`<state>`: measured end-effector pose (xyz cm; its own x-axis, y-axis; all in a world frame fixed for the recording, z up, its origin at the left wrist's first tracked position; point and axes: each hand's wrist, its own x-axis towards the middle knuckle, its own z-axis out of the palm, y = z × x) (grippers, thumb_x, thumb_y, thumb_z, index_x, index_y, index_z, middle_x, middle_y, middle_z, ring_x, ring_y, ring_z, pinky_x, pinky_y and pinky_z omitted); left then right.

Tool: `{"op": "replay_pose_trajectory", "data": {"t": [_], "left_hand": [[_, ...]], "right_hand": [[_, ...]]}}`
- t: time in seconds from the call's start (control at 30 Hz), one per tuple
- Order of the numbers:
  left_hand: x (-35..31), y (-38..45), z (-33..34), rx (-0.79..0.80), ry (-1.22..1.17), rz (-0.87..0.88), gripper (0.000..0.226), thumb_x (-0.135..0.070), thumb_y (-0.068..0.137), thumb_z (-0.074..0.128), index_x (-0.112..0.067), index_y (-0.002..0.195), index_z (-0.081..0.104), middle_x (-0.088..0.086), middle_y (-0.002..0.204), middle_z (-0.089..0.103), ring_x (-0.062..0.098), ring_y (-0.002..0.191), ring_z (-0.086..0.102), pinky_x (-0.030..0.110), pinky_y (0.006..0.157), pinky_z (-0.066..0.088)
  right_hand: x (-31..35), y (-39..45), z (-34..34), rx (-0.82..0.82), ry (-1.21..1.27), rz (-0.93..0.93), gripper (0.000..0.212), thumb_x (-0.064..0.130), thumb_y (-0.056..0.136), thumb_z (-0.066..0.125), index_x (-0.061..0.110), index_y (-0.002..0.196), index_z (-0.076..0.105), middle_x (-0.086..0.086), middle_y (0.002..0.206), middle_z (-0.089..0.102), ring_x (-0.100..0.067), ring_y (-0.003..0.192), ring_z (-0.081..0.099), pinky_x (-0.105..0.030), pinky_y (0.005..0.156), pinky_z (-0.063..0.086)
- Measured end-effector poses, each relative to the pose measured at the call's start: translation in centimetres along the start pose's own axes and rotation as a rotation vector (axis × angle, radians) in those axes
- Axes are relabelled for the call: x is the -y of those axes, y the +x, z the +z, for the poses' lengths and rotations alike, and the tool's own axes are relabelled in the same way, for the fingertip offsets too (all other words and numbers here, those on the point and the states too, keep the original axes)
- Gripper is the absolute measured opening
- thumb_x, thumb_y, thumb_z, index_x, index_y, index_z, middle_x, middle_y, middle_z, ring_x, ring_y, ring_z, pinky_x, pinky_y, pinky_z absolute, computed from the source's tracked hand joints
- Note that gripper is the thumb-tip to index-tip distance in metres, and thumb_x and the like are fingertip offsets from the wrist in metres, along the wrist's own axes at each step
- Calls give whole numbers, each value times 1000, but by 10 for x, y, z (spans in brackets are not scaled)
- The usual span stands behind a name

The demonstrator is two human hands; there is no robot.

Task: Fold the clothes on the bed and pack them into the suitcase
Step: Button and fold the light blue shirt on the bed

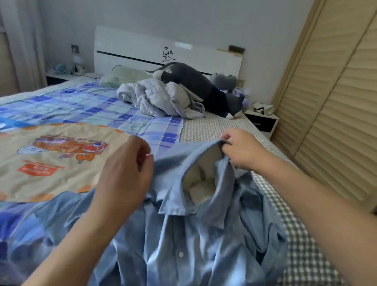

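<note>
Blue cotton fills the head view: a button-up shirt [191, 241] lies rumpled, front up, on the near part of the bed [216, 126]. The right hand [240, 151] pinches the collar [203, 178] at its far edge and lifts it, probably to pull the neckline straight before folding. The left hand [125, 172] hovers at the shirt's shoulder, fingers loosely curled, holding nothing that I can see. No suitcase is in sight.

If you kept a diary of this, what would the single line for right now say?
step: spreading shirt on bed | right hand: pinches collar | left hand: curled at shirt's shoulder, grip unclear | suitcase: not in view
</note>
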<state>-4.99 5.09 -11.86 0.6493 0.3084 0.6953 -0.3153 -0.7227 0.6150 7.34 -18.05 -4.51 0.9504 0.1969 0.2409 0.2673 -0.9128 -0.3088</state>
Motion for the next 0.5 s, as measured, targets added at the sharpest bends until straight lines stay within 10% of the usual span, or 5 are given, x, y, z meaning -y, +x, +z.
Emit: {"op": "replay_pose_trajectory", "data": {"t": [0.13, 0.27, 0.4, 0.5], "left_hand": [[-71, -10, 54, 438, -87, -99, 26, -43, 92, 63, -26, 110, 54, -11, 104, 65, 11, 97, 59, 33, 86, 48], [-68, -7, 77, 500, -95, -119, 21, -25, 99, 57, -25, 78, 52, -7, 77, 63, 21, 85, 61, 38, 76, 49], [-57, 36, 56, 895, -238, -210, 13, -12, 95, 60, -18, 90, 70, -4, 85, 74, 8, 80, 67, 33, 80, 54], [-50, 95, 50, 913, -325, -429, 16, -4, 72, 61, -10, 83, 72, 24, 86, 71, 27, 79, 67, 40, 76, 53]], "right_hand": [[42, 4, -14, 68, 260, -47, 42, 20, 94, 56, 21, 135, 50, -8, 119, 59, -27, 93, 62, -33, 66, 49], [44, 32, -26, 133, 275, 16, 26, 14, 96, 48, 11, 120, 59, -11, 91, 60, -27, 67, 61, -33, 50, 53], [14, 67, -18, 667, -19, 16, 26, 17, 91, 57, 9, 114, 66, -7, 87, 59, -20, 69, 56, -31, 64, 55], [14, 98, -10, 981, 145, -84, 24, 12, 93, 58, 8, 115, 67, -4, 85, 63, -20, 71, 55, -32, 70, 56]]}}
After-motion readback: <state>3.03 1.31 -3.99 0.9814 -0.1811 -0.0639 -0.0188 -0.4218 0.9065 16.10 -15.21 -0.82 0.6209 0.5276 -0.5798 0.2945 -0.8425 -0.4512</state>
